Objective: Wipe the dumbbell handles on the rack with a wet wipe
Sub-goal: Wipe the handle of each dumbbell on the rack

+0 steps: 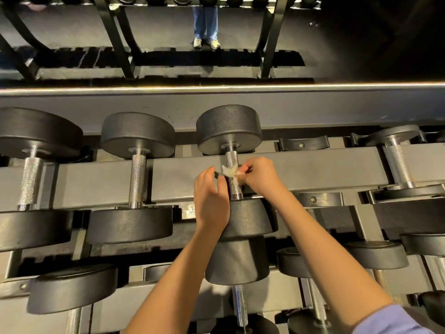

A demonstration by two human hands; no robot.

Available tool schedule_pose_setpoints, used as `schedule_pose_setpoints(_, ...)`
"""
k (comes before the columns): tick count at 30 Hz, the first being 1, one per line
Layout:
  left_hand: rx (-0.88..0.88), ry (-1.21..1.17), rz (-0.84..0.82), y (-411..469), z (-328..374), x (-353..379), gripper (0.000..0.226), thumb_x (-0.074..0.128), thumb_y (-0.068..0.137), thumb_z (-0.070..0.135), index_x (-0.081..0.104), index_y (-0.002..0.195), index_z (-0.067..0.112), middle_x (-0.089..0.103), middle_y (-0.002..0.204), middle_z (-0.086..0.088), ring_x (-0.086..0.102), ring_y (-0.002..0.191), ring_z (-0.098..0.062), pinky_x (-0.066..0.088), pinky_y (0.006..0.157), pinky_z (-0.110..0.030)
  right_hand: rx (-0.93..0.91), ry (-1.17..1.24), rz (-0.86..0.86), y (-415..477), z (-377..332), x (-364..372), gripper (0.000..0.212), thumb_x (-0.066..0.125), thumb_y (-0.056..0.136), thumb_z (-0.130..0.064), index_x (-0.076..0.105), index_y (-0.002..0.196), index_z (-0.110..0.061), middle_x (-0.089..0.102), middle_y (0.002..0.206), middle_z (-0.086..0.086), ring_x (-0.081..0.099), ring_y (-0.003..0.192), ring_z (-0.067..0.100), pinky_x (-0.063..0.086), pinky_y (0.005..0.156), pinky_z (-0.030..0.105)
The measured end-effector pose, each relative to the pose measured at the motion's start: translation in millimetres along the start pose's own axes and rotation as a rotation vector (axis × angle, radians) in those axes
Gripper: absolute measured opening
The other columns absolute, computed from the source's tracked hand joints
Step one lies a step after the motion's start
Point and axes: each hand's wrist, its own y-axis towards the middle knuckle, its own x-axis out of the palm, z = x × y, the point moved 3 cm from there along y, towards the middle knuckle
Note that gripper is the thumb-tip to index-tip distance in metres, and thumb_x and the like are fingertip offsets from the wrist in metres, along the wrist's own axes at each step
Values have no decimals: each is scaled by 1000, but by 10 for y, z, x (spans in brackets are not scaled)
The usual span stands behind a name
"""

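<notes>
The wet wipe [230,173] is pinched by the fingertips of the R hand [260,177] and pressed as a small crumpled white wad against the knurled steel handle [231,160] of a black dumbbell [228,126]. The dumbbell lies on the top tier of the rack [313,169], w/ one head beyond the hands and the other beneath the L wrist. The R hand is thus clamped on the wipe, on the R side of the handle.

The L hand [212,196] is held just beside the handle on the opposite side. Its fingers are loosely curved and apart from the thumb, and nothing is gripped. Whether the thumb touches the handle cannot be told. The two hands are close together, w/ only the handle and wipe btw. them.

To the L of the L hand, a second dumbbell [137,133] and a third, larger one [36,131] are racked parallel. To the R of the R hand an empty saddle [303,143] is seen, then a smaller dumbbell [397,162]. Below the forearms, on the lower tier, another dumbbell [237,259] is stored. A bluish sleeve [390,320] covers the R upper arm. Far beyond the hands, legs in blue jeans [206,22] w/ white shoes are visible.
</notes>
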Motion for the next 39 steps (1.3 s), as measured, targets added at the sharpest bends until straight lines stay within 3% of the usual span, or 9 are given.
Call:
schedule_pose_setpoints(3, -2, 9, -1, 2, -13, 4, 40, 41, 101, 21, 44, 139, 8, 46, 139, -5, 39, 129, -14, 26, 108, -22, 19, -23, -73, -15, 3, -14, 11, 74, 74, -1, 69, 73, -11, 60, 73, 0, 51, 63, 8, 37, 51, 11)
schedule_pose_setpoints(8, 11, -1, 0, -9, -23, -8, 39, 42, 101, 21, 44, 138, 9, 46, 139, -5, 39, 130, -15, 29, 113, -32, -74, 113, 291, 239, -196, -21, 8, 65, 79, -1, 71, 85, -3, 60, 77, 2, 53, 72, 15, 31, 57, 13)
schedule_pose_setpoints(11, 16, 3, 6, -4, -32, -5, 39, 42, 100, 19, 45, 137, 7, 47, 137, -5, 39, 129, -15, 29, 112, -30, -102, 66, 357, 251, -211, 47, 14, 63, 82, -4, 73, 91, 1, 67, 91, 12, 60, 84, 23, 32, 65, 14)
schedule_pose_setpoints(17, 46, -1, 21, 4, -47, 5, 36, 43, 100, 15, 48, 134, 5, 51, 132, -7, 42, 125, -17, 30, 105, -23, -110, -21, 67, 62, 27, 20, 9, 74, 78, -7, 74, 87, -3, 61, 86, 2, 57, 81, 18, 41, 71, 23)
schedule_pose_setpoints(22, 110, -18, 10, -25, -31, -10, 37, 45, 98, 14, 49, 134, 3, 51, 130, -6, 43, 124, -17, 31, 103, -22, -32, 155, 259, 143, -91, 12, 7, 69, 80, -2, 74, 84, -3, 61, 70, -1, 53, 70, 13, 39, 59, 15)
schedule_pose_setpoints(27, 38, -175, -99, -12, -15, -21, 38, 45, 99, 14, 48, 137, 16, 51, 120, 6, 52, 107, -7, 41, 92, -18, -36, 82, 93, -5, -19, 8, 8, 73, 79, -6, 75, 85, -2, 70, 82, 9, 57, 75, 12, 41, 63, 16)
schedule_pose_setpoints(31, -58, -255, -208, 36, 80, -17, 40, 55, 96, 17, 47, 132, 32, 50, 107, 18, 58, 94, -4, 48, 78, -17, -16, 255, 42, -189, 9, -2, 13, 71, 82, -9, 75, 94, -8, 73, 87, 6, 66, 81, 14, 52, 78, 24)
schedule_pose_setpoints(35, 55, -123, -229, 97, 184, -52, 36, 58, 95, 15, 57, 131, 18, 57, 113, 1, 60, 88, -6, 49, 76, -13, 31, 416, -14, -292, -71, -33, 19, 60, 87, -7, 73, 77, -17, 70, 78, 10, 63, 73, 15, 52, 73, 29)
schedule_pose_setpoints(39, 148, -43, -218, 163, 245, -77, 24, 61, 92, 15, 68, 115, 17, 59, 105, -2, 57, 86, -4, 48, 80, -15, 86, 744, -33, -355, -127, -55, 22, 50, 92, -2, 66, 105, -7, 68, 100, 13, 66, 90, 20, 56, 81, 26)
